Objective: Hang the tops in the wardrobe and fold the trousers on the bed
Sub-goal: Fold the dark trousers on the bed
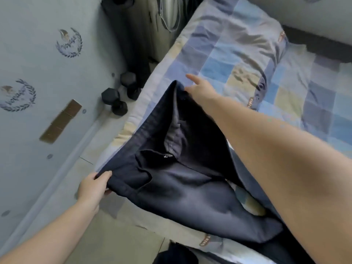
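Observation:
Dark navy trousers (182, 189) are held up by their waistband over the near edge of the bed (238, 60), the waist gaping open so the grey pocket lining shows. My left hand (93, 189) pinches the near end of the waistband. My right hand (200, 88) grips the far end, its index finger sticking out. The legs trail down to the lower right, partly hidden behind my right forearm. The bed carries a blue, grey and beige checked cover.
Two black hex dumbbells (122, 94) lie on the floor beside the bed. A pale patterned wall or panel (38, 92) runs along the left. A dark case (133, 35) stands at the bed's head. Another dark garment (175, 254) lies at the bottom edge.

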Tool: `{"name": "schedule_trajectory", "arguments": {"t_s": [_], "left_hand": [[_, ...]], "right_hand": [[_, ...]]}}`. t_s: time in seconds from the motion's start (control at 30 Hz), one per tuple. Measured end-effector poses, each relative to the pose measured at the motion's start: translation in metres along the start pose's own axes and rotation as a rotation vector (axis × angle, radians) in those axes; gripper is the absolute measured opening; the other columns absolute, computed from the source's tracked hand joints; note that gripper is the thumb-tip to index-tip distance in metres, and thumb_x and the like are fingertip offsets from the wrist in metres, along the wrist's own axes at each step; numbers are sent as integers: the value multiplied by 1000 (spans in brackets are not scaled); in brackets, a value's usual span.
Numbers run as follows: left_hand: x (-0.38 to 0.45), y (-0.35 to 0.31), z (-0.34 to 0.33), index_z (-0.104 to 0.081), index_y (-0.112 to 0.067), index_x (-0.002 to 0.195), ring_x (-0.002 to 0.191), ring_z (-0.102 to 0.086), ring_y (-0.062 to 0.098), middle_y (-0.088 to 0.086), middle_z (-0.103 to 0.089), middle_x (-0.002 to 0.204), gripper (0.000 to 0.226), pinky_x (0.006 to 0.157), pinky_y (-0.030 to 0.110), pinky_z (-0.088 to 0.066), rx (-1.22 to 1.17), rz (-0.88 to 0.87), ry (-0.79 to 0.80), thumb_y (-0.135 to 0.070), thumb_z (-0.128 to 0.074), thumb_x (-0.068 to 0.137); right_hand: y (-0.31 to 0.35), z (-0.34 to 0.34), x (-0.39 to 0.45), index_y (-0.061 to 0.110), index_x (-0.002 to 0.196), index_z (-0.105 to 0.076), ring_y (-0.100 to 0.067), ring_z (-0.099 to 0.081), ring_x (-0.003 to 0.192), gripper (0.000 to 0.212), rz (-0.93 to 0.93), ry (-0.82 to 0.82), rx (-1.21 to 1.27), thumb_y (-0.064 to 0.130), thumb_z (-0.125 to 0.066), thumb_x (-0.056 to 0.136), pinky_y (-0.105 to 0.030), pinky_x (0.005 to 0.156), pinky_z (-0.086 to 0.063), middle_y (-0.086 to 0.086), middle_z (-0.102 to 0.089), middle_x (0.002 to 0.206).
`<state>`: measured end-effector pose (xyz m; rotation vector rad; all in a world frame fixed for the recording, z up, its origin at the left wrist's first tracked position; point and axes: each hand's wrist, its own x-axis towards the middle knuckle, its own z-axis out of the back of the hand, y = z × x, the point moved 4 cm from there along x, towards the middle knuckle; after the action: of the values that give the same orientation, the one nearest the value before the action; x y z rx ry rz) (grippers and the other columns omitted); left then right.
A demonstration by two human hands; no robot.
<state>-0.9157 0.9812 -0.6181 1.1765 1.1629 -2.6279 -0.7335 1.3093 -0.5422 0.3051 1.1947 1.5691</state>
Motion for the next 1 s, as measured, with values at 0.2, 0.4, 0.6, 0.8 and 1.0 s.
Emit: {"name": "schedule_trajectory", "arguments": {"t_s": [0.2,0.4,0.6,0.8,1.0], "left_hand": [[91,14,-20,-56,-11,123,110,-57,30,12,-58,124,42,97,38,-45,599,-110,37,-22,-68,84],[129,-20,-89,-59,-20,122,115,-54,20,2,-59,124,37,96,34,-44,910,-606,217,-23,-64,86],[159,2,-160,-49,-22,135,122,-52,18,0,-55,133,50,101,36,-43,938,-613,402,-34,-61,88],[165,16,-170,-60,-23,113,105,-57,23,-2,-65,107,21,85,38,-46,921,-620,283,-30,-48,97],[169,14,-164,-61,-16,112,99,-58,22,-3,-65,102,21,84,36,-46,750,-568,174,-26,-51,97]], "right_hand": [[-108,-118,-4,24,145,-38,-21,-57,108,48,-162,311,-209,14,-44,98,-23,84,-42,-5,-52,137],[-158,-182,10,33,148,-26,-29,-52,115,56,32,464,-607,10,-33,97,-36,93,-44,-9,-45,135],[-148,-232,47,32,152,-2,-31,-58,95,67,375,555,-1151,14,-39,98,-34,61,-37,-10,-49,127],[-155,-228,67,13,128,-35,-19,-38,53,43,483,421,-1282,2,-47,89,-30,45,-25,0,-45,70],[-186,-150,73,19,100,-45,-27,-52,73,20,305,102,-698,13,-51,82,-35,62,-40,4,-52,82]]}}
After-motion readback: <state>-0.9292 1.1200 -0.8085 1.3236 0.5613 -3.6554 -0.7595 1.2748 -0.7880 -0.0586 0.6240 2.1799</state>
